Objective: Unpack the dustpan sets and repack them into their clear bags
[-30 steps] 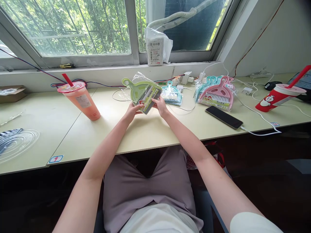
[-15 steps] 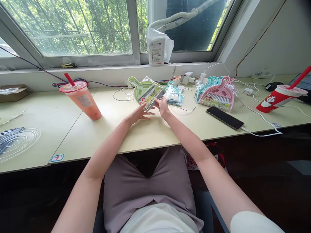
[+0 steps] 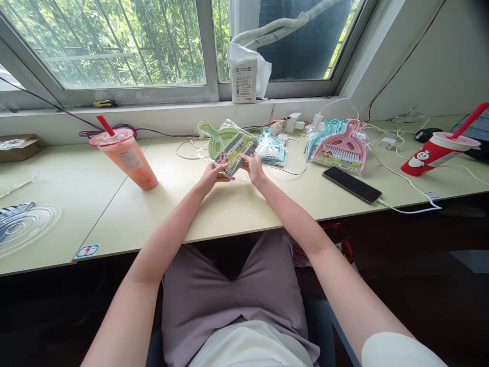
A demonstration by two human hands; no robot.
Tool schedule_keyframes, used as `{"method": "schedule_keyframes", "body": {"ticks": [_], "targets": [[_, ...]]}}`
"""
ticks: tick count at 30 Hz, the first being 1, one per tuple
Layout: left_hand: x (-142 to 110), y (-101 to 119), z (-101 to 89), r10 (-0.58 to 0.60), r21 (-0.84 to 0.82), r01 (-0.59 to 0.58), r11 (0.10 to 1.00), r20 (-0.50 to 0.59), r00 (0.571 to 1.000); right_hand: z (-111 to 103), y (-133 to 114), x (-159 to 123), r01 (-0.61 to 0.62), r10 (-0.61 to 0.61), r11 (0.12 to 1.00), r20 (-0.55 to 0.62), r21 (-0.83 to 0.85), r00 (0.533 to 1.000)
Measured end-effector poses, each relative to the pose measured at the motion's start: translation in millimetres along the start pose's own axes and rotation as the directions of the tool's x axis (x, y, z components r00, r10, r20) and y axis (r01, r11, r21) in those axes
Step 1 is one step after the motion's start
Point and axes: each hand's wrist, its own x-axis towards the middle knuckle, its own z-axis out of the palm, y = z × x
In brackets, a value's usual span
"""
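Observation:
Both my hands hold a green dustpan-and-brush set [image 3: 223, 140] in clear plastic wrap, its handle pointing up and left. My left hand [image 3: 210, 178] grips its lower left edge, with the thumb on the label side. At the lower right corner, my right hand [image 3: 253, 168] pinches the wrap. Just behind my right hand lies a light blue packaged dustpan set [image 3: 272, 148]. Farther right, a pink packaged dustpan set [image 3: 348, 145] leans on several teal ones [image 3: 333, 127].
An orange drink cup [image 3: 133, 160] with a red straw stands left; a red cup [image 3: 433, 153] stands right. A black phone [image 3: 351, 184] lies plugged into a white cable [image 3: 410, 211]. Chargers [image 3: 294, 122] and wires run along the wall. A clear coiled tube [image 3: 36, 224] lies far left.
My left hand's fingers have closed in under the green set's lower edge, where they were spread before. The set stays nearly in place; the whole view has shifted slightly.

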Motion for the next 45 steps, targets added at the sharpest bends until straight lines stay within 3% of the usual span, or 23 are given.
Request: {"method": "schedule_keyframes", "body": {"ticks": [12,28,37,40,42,45], "targets": [[2,-3,-2.3,0.009,0.044,-0.008,0.999,-0.03,1.0,0,-2,4,-0.045,0.045,0.998,-0.002,-0.038,0.999],[-1,4,1.6,-0.065,0.051,0.069,0.996,-0.08,0.995,2,-2,3,-0.061,0.06,0.996,-0.023,-0.062,0.998],[1,2,-1.8,-0.038,0.051,0.041,0.998,-0.066,0.997,2,-6,4,-0.107,0.109,0.992,0.015,-0.073,0.994],[5,4,-5.8,-0.058,0.009,0.06,0.998,-0.127,0.99,-3,-8,10,-0.136,0.145,0.982,0.06,-0.13,0.988],[7,8,-11.9,-0.077,-0.045,0.069,0.997,-0.214,0.974,-9,-12,14,-0.079,0.094,0.973,0.057,-0.218,0.994],[9,16,-26.6,-0.087,-0.156,0.041,0.987,-0.302,0.949,-20,-20,16,0.211,-0.219,0.872,0.034,-0.441,0.975]]}}
